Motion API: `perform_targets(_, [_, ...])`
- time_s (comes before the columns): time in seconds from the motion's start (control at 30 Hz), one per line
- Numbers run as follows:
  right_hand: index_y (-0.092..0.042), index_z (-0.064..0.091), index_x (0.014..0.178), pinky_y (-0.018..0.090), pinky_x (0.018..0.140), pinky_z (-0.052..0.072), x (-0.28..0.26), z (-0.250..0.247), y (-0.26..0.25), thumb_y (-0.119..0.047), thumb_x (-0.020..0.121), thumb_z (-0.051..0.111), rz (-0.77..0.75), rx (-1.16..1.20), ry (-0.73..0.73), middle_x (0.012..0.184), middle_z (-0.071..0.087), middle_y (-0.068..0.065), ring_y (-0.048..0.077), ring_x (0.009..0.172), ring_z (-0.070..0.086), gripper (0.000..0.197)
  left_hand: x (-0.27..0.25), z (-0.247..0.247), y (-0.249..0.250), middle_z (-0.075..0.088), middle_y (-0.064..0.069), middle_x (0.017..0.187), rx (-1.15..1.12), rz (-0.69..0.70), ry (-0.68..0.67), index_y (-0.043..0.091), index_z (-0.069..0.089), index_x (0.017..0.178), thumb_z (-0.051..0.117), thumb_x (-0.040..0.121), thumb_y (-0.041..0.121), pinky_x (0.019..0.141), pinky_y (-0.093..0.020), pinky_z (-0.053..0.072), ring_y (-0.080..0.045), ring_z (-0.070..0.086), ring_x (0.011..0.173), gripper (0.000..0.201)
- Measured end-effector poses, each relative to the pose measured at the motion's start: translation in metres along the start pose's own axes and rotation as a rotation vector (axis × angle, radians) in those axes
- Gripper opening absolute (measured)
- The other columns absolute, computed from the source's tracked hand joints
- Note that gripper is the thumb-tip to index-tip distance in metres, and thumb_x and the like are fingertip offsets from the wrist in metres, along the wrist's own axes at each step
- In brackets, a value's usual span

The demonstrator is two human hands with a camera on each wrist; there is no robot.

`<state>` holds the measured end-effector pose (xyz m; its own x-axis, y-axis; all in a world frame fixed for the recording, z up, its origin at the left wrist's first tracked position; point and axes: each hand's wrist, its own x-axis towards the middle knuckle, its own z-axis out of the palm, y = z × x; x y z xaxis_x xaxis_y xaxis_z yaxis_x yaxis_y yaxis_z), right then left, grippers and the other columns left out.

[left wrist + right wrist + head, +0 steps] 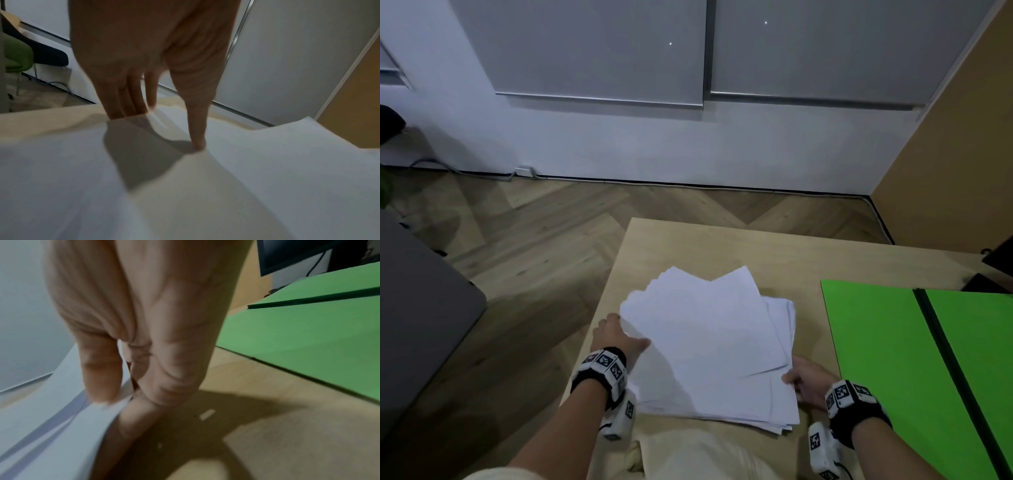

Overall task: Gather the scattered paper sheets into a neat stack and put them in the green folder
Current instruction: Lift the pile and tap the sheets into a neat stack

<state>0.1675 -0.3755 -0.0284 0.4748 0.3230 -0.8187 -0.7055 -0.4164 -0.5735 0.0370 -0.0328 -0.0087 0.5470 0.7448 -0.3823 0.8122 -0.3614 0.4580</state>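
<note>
A loose, fanned pile of white paper sheets (709, 342) lies on the wooden table (688, 246). My left hand (626, 329) grips the pile's left edge. In the left wrist view its fingers (123, 104) slip under the sheets (267, 162) while the thumb presses on top. My right hand (796, 377) grips the right edge, thumb on top. Seen from the right wrist, its fingers (131, 418) curl beneath the paper (51, 418). The green folder (887, 342) lies open and flat to the right, with a black spine (941, 353).
The table's left edge runs close to my left hand, with wood floor beyond. A grey piece of furniture (421, 308) stands at the left. Dark objects (996, 263) sit at the table's far right, behind the folder. A green chair (18, 56) shows at the left.
</note>
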Motion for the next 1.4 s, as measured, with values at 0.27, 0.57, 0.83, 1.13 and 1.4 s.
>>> perform_targets(0.27, [-0.011,0.059,0.121,0.040,0.093,0.048,0.008,0.022,-0.020,-0.056,0.088,0.049,-0.054,0.057,0.067,0.122,0.063,0.012,0.031,0.115,0.059,0.057,0.004,0.009,-0.007,0.044,-0.009,0.133,0.105,0.089,-0.106,0.013,0.044,0.134,0.085,0.063,0.033,0.103,-0.042,0.045,-0.028,0.042,0.127,0.085])
perform_targets(0.57, [-0.006,0.061,0.118,0.053,0.094,0.049,-0.018,0.001,-0.057,-0.032,0.066,0.081,-0.395,-0.063,0.083,0.110,0.071,0.014,0.034,0.100,0.068,0.062,0.016,-0.019,0.005,0.071,0.000,0.107,-0.567,0.071,-0.303,0.014,0.064,0.113,0.093,0.044,0.050,0.084,-0.037,0.057,-0.023,0.068,0.100,0.082])
perform_targets(0.83, [-0.019,0.068,0.081,0.026,0.073,0.053,-0.102,0.007,-0.151,-0.021,0.081,0.070,-0.962,-0.038,0.216,0.070,0.074,-0.017,-0.001,0.068,0.068,0.003,-0.011,-0.098,0.086,0.070,0.001,0.118,-1.033,0.406,-0.209,0.017,0.061,0.121,0.073,0.085,0.013,0.081,-0.022,0.057,-0.012,0.068,0.105,0.038])
perform_targets(1.13, [-0.016,0.069,0.093,0.022,0.064,0.057,-0.052,0.036,-0.103,-0.030,0.053,0.088,-0.801,0.200,0.297,0.082,0.076,-0.006,0.018,0.089,0.073,0.046,-0.011,-0.059,0.067,0.074,-0.011,0.104,-0.902,0.293,-0.253,0.018,0.070,0.094,0.084,0.072,0.012,0.090,-0.041,0.057,-0.031,0.069,0.102,0.026])
perform_targets(1.4, [-0.006,0.056,0.107,0.032,0.087,0.046,-0.036,0.042,-0.100,-0.017,0.069,0.082,-0.701,0.324,0.479,0.110,0.065,0.007,0.022,0.098,0.062,0.047,-0.006,-0.056,0.076,0.074,-0.012,0.102,-0.934,0.284,-0.214,0.012,0.071,0.097,0.082,0.074,0.007,0.087,-0.037,0.058,-0.030,0.070,0.101,0.026])
